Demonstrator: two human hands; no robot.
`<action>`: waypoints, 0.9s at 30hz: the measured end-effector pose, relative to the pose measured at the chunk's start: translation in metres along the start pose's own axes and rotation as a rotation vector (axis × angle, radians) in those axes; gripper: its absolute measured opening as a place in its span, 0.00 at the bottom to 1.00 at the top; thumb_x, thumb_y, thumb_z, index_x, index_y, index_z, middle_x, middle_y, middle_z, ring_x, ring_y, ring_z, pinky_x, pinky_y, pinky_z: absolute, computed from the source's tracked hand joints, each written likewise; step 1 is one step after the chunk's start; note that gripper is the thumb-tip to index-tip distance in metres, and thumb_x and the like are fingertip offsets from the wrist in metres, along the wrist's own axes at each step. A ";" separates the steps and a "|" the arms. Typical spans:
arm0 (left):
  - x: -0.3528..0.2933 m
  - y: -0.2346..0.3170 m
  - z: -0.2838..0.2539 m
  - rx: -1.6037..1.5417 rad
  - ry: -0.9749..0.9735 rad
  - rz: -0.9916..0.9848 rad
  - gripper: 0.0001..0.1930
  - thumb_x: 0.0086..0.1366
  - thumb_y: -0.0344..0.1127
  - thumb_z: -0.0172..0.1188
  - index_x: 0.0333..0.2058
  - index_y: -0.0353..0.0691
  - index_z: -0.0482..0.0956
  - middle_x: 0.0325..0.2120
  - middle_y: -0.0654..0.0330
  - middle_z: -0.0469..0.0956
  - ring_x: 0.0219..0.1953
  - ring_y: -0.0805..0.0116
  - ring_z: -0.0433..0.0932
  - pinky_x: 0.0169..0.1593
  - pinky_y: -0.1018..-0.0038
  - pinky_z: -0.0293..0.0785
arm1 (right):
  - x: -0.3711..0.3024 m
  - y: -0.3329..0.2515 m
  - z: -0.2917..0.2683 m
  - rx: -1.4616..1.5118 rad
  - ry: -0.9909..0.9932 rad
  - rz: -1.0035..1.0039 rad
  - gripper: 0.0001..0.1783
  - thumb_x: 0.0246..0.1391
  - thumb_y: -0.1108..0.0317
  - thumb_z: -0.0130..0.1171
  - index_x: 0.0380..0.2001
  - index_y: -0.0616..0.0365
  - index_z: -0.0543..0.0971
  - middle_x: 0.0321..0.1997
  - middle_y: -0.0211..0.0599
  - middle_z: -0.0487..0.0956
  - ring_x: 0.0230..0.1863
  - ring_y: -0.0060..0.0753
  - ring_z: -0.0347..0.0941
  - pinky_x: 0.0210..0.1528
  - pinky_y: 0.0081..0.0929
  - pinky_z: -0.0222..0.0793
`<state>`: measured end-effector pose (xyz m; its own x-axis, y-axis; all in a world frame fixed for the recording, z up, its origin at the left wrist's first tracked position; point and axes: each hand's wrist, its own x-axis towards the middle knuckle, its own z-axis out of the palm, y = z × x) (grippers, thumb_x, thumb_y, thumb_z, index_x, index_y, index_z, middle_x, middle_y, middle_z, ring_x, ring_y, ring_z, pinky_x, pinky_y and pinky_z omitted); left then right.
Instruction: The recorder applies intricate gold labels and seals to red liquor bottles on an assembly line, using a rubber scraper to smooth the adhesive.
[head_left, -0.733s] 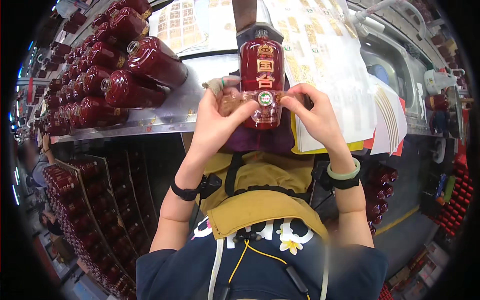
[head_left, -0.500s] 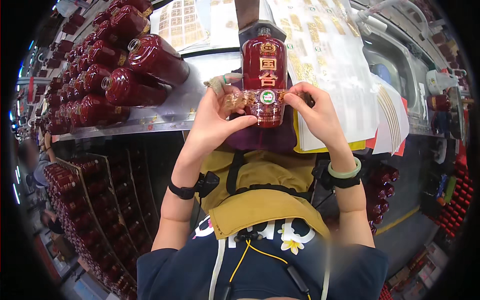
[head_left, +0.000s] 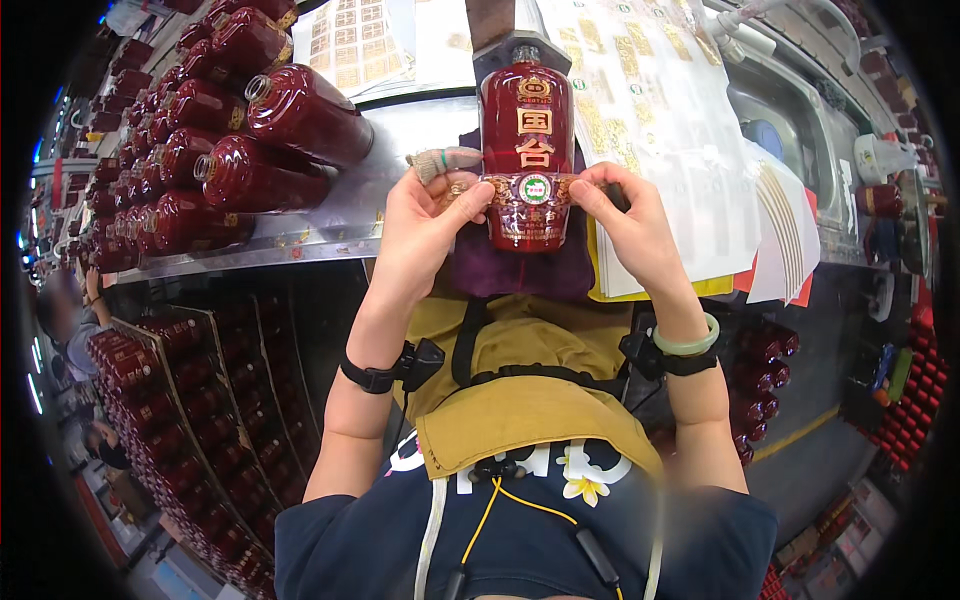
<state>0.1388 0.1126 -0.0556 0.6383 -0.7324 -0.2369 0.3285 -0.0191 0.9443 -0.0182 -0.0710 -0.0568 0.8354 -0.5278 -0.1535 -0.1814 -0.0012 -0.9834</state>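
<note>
A dark red glass bottle (head_left: 530, 152) with gold lettering lies on its back before me, its open neck pointing away. Across its lower part runs a thin gold-patterned label strip (head_left: 536, 189) with a round green-and-white emblem at its middle. My left hand (head_left: 422, 230) is closed, thumb and fingers pinched at the strip's left end by the bottle's edge. A beige cover (head_left: 428, 164) with a green band wraps one of its fingers. Opposite, my right hand (head_left: 640, 232) pinches the strip's right end between thumb and forefinger. The exact fingertip contact is partly hidden.
Many similar red bottles (head_left: 300, 115) crowd the bench at left. White sheets of gold labels (head_left: 660, 150) cover the right side, with another label sheet (head_left: 350, 45) at far left. A metal sink (head_left: 800, 130) lies beyond. Crates of bottles (head_left: 150, 410) stand below left.
My left thumb has moved up from the bottle's lower edge to the strip's left end. That end, loose and crinkled before, now lies closer to the glass. My right hand stays nearly in place.
</note>
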 end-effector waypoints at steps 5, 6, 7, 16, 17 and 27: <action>0.001 0.001 0.001 -0.002 0.000 -0.015 0.19 0.69 0.28 0.64 0.57 0.34 0.74 0.40 0.63 0.81 0.40 0.78 0.78 0.42 0.80 0.74 | 0.000 0.002 -0.001 -0.020 0.013 -0.005 0.11 0.64 0.65 0.64 0.36 0.64 0.82 0.26 0.20 0.76 0.31 0.11 0.64 0.34 0.17 0.61; 0.001 0.001 0.000 -0.005 -0.003 -0.016 0.19 0.69 0.28 0.64 0.57 0.34 0.74 0.40 0.63 0.81 0.40 0.78 0.78 0.42 0.80 0.74 | 0.000 0.002 0.000 -0.020 0.016 -0.010 0.11 0.64 0.65 0.64 0.35 0.64 0.82 0.26 0.20 0.75 0.30 0.11 0.64 0.33 0.17 0.61; 0.001 0.000 -0.001 -0.007 -0.006 -0.015 0.19 0.69 0.28 0.64 0.57 0.35 0.74 0.40 0.63 0.81 0.40 0.78 0.78 0.42 0.80 0.74 | 0.000 0.002 0.000 -0.020 0.019 -0.014 0.11 0.64 0.65 0.64 0.35 0.64 0.82 0.25 0.19 0.75 0.30 0.11 0.64 0.32 0.17 0.60; 0.000 0.002 0.001 -0.010 0.010 -0.027 0.19 0.68 0.27 0.64 0.57 0.35 0.74 0.39 0.64 0.81 0.39 0.78 0.78 0.41 0.80 0.74 | 0.000 -0.001 0.001 -0.035 0.020 0.004 0.11 0.63 0.65 0.65 0.35 0.65 0.83 0.25 0.20 0.75 0.29 0.10 0.63 0.30 0.17 0.59; -0.001 0.001 0.001 -0.009 0.012 -0.028 0.19 0.68 0.27 0.64 0.57 0.35 0.74 0.39 0.64 0.81 0.39 0.78 0.78 0.41 0.80 0.74 | 0.001 0.000 0.001 -0.034 0.018 0.005 0.11 0.63 0.65 0.65 0.35 0.65 0.83 0.25 0.20 0.75 0.29 0.10 0.63 0.30 0.17 0.59; 0.001 0.001 0.002 -0.038 0.003 -0.020 0.19 0.69 0.28 0.65 0.57 0.35 0.74 0.38 0.64 0.81 0.38 0.78 0.77 0.42 0.79 0.74 | 0.001 0.001 0.001 -0.017 0.026 -0.006 0.12 0.64 0.65 0.65 0.36 0.66 0.83 0.25 0.20 0.75 0.29 0.11 0.63 0.31 0.17 0.60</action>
<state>0.1381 0.1105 -0.0546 0.6334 -0.7302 -0.2564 0.3678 -0.0075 0.9299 -0.0169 -0.0710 -0.0580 0.8229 -0.5494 -0.1452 -0.1858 -0.0186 -0.9824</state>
